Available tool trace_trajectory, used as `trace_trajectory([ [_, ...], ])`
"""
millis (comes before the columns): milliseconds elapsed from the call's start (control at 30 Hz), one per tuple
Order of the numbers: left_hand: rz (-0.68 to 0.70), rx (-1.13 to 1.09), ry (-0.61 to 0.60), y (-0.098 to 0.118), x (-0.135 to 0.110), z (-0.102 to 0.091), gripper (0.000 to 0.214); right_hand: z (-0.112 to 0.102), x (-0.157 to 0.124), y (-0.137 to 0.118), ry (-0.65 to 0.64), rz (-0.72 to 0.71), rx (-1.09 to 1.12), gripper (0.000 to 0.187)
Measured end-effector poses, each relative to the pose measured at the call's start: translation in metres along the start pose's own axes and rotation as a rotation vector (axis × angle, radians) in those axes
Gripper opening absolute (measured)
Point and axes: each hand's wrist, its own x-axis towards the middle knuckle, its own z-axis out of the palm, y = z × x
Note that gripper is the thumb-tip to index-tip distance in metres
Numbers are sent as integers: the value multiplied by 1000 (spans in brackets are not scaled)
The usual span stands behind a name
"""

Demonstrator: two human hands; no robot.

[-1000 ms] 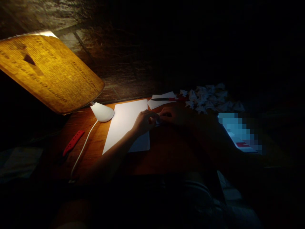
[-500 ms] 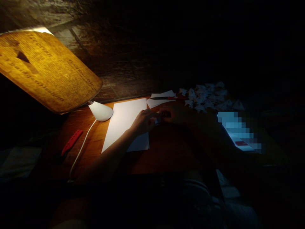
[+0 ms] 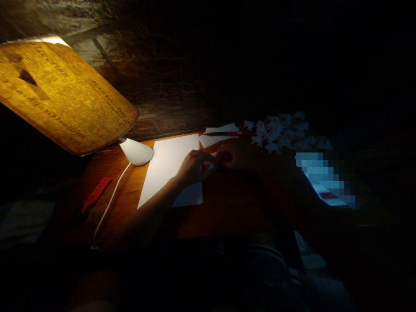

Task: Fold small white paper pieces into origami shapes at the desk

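Note:
Over the right edge of a white paper sheet (image 3: 165, 164), my left hand (image 3: 193, 166) is bent with its fingers closed on a small piece of paper (image 3: 212, 165). My right hand (image 3: 229, 157) is in deep shadow and meets the left at the same piece, fingers curled on its far side. The piece looks pale and small; its folds cannot be made out. Beyond the hands lie cut paper pieces (image 3: 212, 140) with a dark, red-handled tool (image 3: 224, 134) across them, perhaps scissors or a knife.
A lamp with a printed yellow shade (image 3: 74, 95) and white base (image 3: 138, 152) stands at left, its cable (image 3: 110, 201) running forward. A red-handled tool (image 3: 97, 193) lies beside it. Several folded paper shapes (image 3: 279, 130) are heaped at the back right, near a lit screen (image 3: 328, 197).
My left hand's fingers have shifted slightly around the small paper, and a little more of it shows between the hands. The rest stays in place apart from a slight camera shift.

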Motion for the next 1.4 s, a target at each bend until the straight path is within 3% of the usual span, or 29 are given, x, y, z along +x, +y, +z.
trace_trajectory([
  [300, 0, -43, -3, 2, -3, -7, 23, 0, 0, 0, -5, 35, 68, 16],
  [933, 56, -25, -38, -3, -3, -8, 20, 1, 0, 9, -14, -48, -2, 18],
  [1400, 73, -43, -16, -9, -4, -6, 19, 6, -5, -7, 30, -48, -74, 11],
])
